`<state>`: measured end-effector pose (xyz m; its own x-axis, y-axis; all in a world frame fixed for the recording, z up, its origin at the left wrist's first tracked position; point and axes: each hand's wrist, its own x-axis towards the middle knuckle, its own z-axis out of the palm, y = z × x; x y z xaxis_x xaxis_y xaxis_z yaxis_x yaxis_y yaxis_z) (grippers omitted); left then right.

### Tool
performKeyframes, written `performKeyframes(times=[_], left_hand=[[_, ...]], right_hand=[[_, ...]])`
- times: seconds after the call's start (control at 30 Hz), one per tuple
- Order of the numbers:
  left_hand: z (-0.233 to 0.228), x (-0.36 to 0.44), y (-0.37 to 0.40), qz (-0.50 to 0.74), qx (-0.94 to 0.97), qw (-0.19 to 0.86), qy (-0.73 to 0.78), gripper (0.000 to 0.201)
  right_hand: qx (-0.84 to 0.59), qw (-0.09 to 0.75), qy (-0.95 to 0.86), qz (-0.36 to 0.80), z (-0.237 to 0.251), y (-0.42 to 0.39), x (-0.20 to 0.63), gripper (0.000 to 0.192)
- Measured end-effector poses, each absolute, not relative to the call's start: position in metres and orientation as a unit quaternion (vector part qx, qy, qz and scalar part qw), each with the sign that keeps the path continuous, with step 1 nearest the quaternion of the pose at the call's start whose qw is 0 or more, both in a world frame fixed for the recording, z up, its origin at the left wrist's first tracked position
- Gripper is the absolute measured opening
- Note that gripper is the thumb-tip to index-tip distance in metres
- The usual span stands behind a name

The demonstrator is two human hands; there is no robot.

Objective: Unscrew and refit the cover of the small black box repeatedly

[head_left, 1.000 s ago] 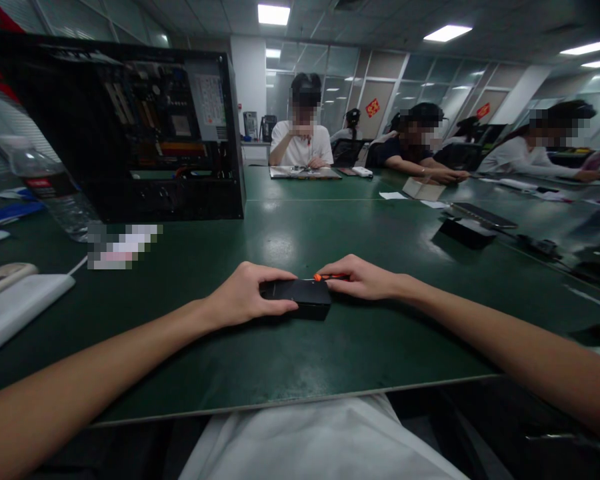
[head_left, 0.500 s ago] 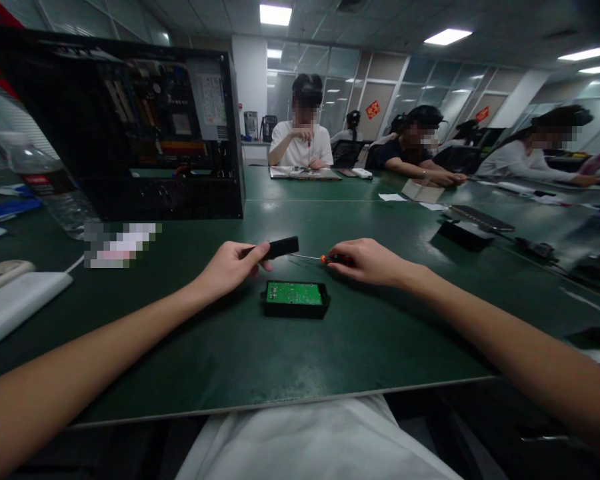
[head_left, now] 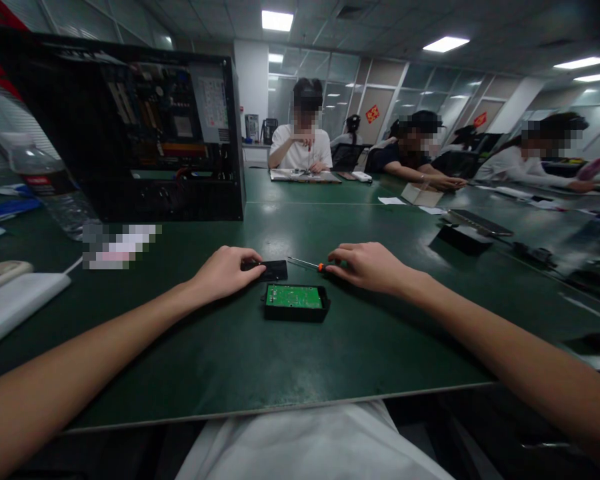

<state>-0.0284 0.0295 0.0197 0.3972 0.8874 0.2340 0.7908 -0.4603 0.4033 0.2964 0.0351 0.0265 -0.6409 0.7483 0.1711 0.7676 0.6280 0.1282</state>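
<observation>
My left hand [head_left: 229, 270] is closed on the left end of a flat black cover [head_left: 276, 270], which lies at table level behind a small box. That black plastic box [head_left: 296, 313] stands open at the top and has a green circuit board [head_left: 294, 296] inside. On the right, my right hand [head_left: 367, 265] has its fingers curled over the handle of a screwdriver [head_left: 321, 267]. An orange collar and a thin metal shaft show, the shaft pointing left toward the cover. Most of the handle is hidden under the fingers.
An opened computer case [head_left: 190, 133] stands at the back left beside a plastic bottle [head_left: 55, 187]. A white device [head_left: 25, 300] lies at the left edge. Across the green table [head_left: 300, 373] a person [head_left: 300, 147] works; a black object [head_left: 463, 239] sits at right.
My left hand has lowered the black cover from a tilted, raised position to the table behind the box. The screwdriver has dropped slightly, and its shaft slants more.
</observation>
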Motion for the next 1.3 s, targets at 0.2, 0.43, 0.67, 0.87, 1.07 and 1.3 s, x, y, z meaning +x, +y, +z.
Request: performKeyframes(times=[0.2, 0.43, 0.67, 0.87, 1.07, 1.3], left_hand=[[0.021, -0.026, 0.026, 0.213, 0.837, 0.126, 0.489, 0.036], [0.022, -0.017, 0.021, 0.306, 0.783, 0.223, 0.494, 0.040], [0.013, -0.007, 0.020, 0.338, 0.727, 0.391, 0.452, 0.042], [0.013, 0.000, 0.010, 0.345, 0.738, 0.395, 0.425, 0.040], [0.013, 0.007, 0.001, 0.321, 0.730, 0.442, 0.411, 0.036], [0.018, 0.017, -0.018, 0.290, 0.803, 0.341, 0.394, 0.023]], right_hand=[[-0.289, 0.214, -0.932, 0.047, 0.022, 0.018, 0.282, 0.050], [-0.249, 0.197, -0.947, 0.045, 0.018, -0.013, 0.252, 0.063], [-0.274, 0.171, -0.944, 0.071, 0.011, -0.016, 0.249, 0.059], [-0.285, 0.175, -0.938, 0.092, 0.019, -0.019, 0.247, 0.052], [-0.354, 0.224, -0.898, 0.135, 0.050, -0.028, 0.286, 0.046], [-0.642, 0.324, -0.695, -0.030, 0.061, -0.017, 0.464, 0.040]])
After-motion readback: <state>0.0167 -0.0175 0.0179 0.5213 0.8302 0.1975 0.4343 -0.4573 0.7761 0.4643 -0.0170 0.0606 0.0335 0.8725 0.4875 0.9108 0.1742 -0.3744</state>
